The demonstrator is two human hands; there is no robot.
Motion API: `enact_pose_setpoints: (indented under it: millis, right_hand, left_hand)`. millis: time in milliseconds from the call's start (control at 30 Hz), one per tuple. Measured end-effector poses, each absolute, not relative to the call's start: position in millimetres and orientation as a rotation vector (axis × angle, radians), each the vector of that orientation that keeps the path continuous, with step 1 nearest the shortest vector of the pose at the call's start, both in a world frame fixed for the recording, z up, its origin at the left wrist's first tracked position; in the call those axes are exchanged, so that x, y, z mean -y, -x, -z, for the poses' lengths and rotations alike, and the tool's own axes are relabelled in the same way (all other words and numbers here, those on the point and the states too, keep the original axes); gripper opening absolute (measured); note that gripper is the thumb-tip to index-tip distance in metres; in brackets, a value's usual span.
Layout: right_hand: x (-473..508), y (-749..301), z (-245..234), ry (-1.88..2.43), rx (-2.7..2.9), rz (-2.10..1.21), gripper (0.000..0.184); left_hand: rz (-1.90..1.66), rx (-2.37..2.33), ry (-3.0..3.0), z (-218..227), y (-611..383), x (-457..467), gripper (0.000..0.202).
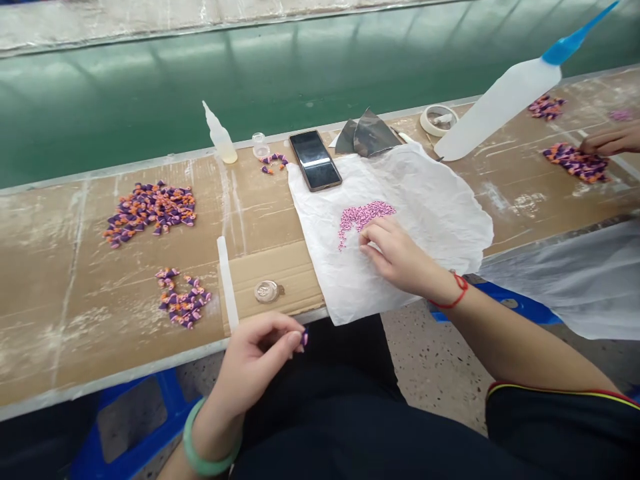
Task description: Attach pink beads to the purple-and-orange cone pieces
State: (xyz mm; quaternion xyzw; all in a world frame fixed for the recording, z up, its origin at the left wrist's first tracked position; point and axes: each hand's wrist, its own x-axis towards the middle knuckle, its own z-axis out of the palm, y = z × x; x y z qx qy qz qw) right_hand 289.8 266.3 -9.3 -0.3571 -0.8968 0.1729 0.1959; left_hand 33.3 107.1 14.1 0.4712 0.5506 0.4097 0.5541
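Observation:
My left hand [265,353] is in front of the bench edge, thumb and fingers pinched on a small purple piece [305,339] with a little pink on it. Over the white paper sheet [345,293], my right hand [393,257] has its fingers pressed together at the lower edge of a pile of tiny pink bits [367,215]. Whatever those fingertips hold is hidden. A round metallic disc [267,291] sits on the cardboard pad [295,267] between my hands. Left of the pad lie a small group of purple-and-orange pieces [187,303] and a larger heap [155,208] behind it.
Along the back stand a small dropper bottle [221,137], a clear cup [260,145], a phone [316,160], a tape roll [439,120] and a large blue-tipped bottle [505,103]. At the right, another person's hand [615,141] touches a similar heap [575,162].

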Motion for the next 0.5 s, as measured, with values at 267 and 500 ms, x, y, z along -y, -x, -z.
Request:
enact_pose_setpoints:
  millis: [267,500]
  right_hand:
    - [-227.1,-256.7,-48.1,0.528,2.601,-0.946,0.015]
    - [-219.2,-243.1,-54.1,0.412,2.722,-0.792,0.016]
  left_hand:
    - [-1.002,-1.244,-1.271,-27.6,-64.7,-142.3,0.018]
    - [-1.010,-1.196,-1.205,-27.6,-63.3,-135.6,0.018]
